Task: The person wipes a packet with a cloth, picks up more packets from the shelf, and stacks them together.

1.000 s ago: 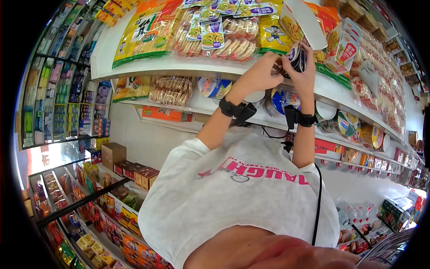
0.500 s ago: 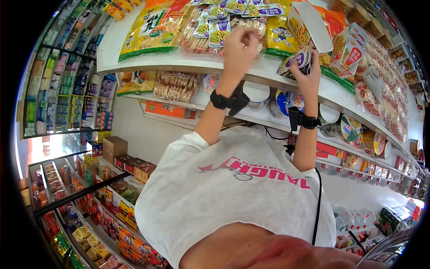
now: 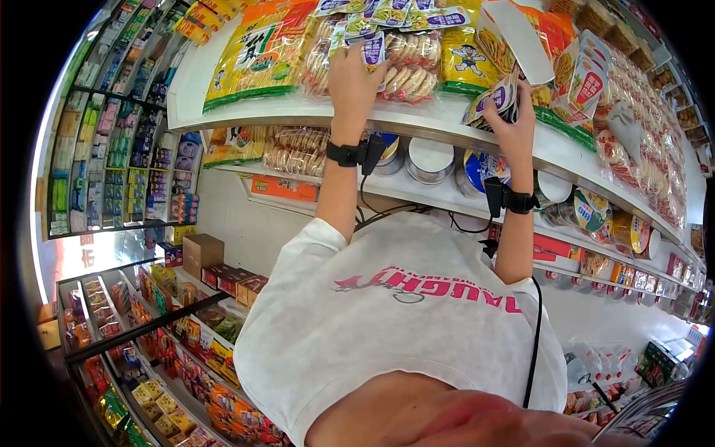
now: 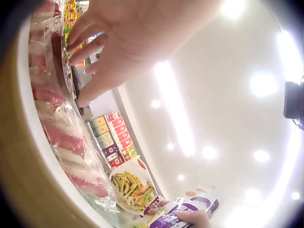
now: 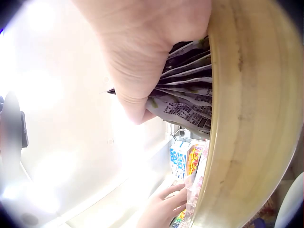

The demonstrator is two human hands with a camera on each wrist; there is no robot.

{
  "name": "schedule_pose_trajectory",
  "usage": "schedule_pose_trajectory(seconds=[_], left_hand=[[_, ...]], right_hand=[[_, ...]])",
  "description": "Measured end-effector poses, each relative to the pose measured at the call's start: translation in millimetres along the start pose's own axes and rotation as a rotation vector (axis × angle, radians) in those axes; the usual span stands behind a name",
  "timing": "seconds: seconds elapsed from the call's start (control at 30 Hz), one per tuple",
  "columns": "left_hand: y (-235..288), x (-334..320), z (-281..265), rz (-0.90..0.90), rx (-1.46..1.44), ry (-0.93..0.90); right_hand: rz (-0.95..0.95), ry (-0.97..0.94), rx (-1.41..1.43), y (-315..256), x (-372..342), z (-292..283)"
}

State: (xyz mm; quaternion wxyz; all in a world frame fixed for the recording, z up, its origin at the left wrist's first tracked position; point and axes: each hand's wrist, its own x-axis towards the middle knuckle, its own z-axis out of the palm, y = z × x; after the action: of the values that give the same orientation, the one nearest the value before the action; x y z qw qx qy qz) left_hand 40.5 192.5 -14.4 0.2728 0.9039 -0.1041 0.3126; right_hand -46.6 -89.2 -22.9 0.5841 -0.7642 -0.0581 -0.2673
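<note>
My right hand grips a fanned stack of small purple-and-white snack packets near the shelf's front edge. In the right wrist view the thumb lies over the stack and the packets' dark printed edges fan out. My left hand lies over similar loose packets on top of a clear bag of pale snack sticks. Its fingers are spread and reach onto the packets, with thumb and fingers apart. An open display box with a food picture stands just behind the right hand.
Yellow-and-orange snack bags lie left on the white shelf. A second display box stands to the right beside more clear bags. Tubs fill the shelf below. A cable hangs along my right side.
My left hand has left the stack beside my right hand and moved left onto the loose packets. The right hand keeps hold of its stack, which now leans more to the left.
</note>
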Motion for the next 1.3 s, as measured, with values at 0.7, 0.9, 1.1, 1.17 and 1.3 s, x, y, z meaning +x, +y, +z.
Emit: schedule_pose_trajectory(seconds=[0.7, 0.9, 1.1, 1.17, 1.3], left_hand=[[96, -20, -4, -0.104, -1.048, 0.054], [130, -48, 36, -0.329, -1.109, -0.174], [128, -65, 36, -0.002, -0.733, -0.308], [124, -66, 31, 0.007, -0.812, -0.335], [122, -61, 23, 0.207, -0.743, -0.358]], right_hand=[[0.026, -0.019, 0.014, 3, 0, -1], [-0.021, 0.002, 0.003, 3, 1, -1], [0.015, -0.017, -0.016, -2, 3, -2], [0.018, -0.047, -0.046, -4, 3, -3], [0.013, -0.091, -0.033, -6, 2, -5]])
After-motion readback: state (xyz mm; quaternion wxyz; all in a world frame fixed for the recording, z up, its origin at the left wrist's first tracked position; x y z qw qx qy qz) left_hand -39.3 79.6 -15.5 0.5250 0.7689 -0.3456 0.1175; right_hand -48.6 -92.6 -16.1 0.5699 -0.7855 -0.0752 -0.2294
